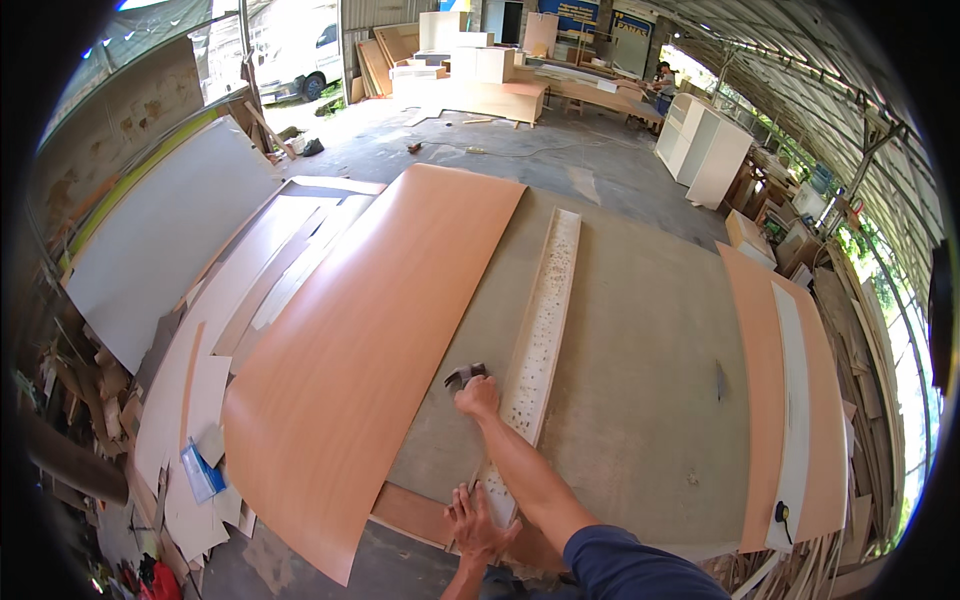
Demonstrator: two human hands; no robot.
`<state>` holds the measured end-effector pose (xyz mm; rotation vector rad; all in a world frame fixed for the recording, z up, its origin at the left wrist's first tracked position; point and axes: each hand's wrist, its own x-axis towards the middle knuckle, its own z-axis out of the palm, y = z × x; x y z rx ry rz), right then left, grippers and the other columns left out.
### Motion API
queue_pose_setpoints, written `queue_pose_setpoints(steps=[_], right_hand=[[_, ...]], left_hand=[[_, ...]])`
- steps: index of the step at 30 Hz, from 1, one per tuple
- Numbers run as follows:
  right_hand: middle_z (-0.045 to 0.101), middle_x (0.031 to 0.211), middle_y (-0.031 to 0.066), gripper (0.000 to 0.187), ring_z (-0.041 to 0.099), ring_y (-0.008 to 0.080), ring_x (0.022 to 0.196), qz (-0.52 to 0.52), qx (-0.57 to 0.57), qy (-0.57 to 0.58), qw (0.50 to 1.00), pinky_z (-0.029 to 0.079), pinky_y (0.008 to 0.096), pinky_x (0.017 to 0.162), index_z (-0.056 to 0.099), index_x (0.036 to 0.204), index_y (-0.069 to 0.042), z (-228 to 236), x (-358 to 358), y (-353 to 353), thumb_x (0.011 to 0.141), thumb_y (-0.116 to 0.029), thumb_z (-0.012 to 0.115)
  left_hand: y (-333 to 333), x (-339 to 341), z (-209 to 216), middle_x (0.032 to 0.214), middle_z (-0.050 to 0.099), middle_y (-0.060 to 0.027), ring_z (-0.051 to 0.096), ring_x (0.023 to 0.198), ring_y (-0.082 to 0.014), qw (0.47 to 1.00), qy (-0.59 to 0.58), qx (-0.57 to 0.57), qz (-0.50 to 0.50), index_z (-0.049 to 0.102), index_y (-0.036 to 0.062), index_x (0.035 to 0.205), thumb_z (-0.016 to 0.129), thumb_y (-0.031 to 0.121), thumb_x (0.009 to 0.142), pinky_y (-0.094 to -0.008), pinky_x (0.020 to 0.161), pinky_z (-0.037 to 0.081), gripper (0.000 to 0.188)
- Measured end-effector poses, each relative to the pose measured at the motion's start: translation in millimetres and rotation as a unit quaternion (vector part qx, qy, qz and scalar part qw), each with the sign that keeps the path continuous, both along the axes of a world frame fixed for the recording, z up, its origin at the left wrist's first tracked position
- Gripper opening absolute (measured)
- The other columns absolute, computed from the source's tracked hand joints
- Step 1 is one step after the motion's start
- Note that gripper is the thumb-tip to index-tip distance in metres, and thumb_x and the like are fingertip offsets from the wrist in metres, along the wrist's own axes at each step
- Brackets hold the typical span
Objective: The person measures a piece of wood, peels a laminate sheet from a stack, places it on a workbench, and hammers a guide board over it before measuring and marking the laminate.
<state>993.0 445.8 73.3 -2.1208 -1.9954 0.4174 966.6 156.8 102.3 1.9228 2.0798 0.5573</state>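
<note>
My right arm reaches across a long narrow pale strip with a speckled face. My right hand is closed round what looks like a hammer, its dark head showing just past the fist and its handle mostly hidden. That hand is over the grey-brown board, left of the strip. Near the strip's closest end, my left hand lies with fingers spread, touching or just beside its left edge. Left of both hands, a large wood-grain laminate sheet overlaps the board.
Offcuts and white sheets lie on the left. A tape measure rests on the pale strip at right, beside stacked wood pieces. Cabinets and panels stand farther back, where another person is at a bench.
</note>
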Motion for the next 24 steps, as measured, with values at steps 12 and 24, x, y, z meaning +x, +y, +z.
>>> queue_pose_setpoints(steps=[12, 24], right_hand=[[0.064, 0.079, 0.0237, 0.03, 0.065, 0.037, 0.075, -0.04, 0.001, 0.278, 0.96, 0.05, 0.0437, 0.069, 0.057, 0.093, 0.005, 59, 170, -240, 0.082, -0.02, 0.069], [0.065, 0.095, 0.0283, 0.046, 0.061, 0.0503, 0.088, -0.118, -0.071, 0.133, 0.982, 0.05, 0.0536, 0.079, 0.054, 0.104, 0.004, -7, 206, -385, 0.085, -0.035, 0.067]], left_hand=[[-1, 5, 6, 0.138, 0.038, -0.0246, 0.033, 0.132, -0.0386, 1.0, -0.013, -0.012, -0.012, 0.039, 0.0009, 0.141, 0.076, 0.053, 0.056, -0.0562, 0.106, 0.025, 0.107], [-1, 6, 6, 0.142, 0.032, -0.029, 0.028, 0.133, -0.0428, 1.0, 0.002, -0.027, -0.014, 0.032, -0.0011, 0.145, 0.079, 0.046, 0.06, -0.0527, 0.11, 0.022, 0.108]])
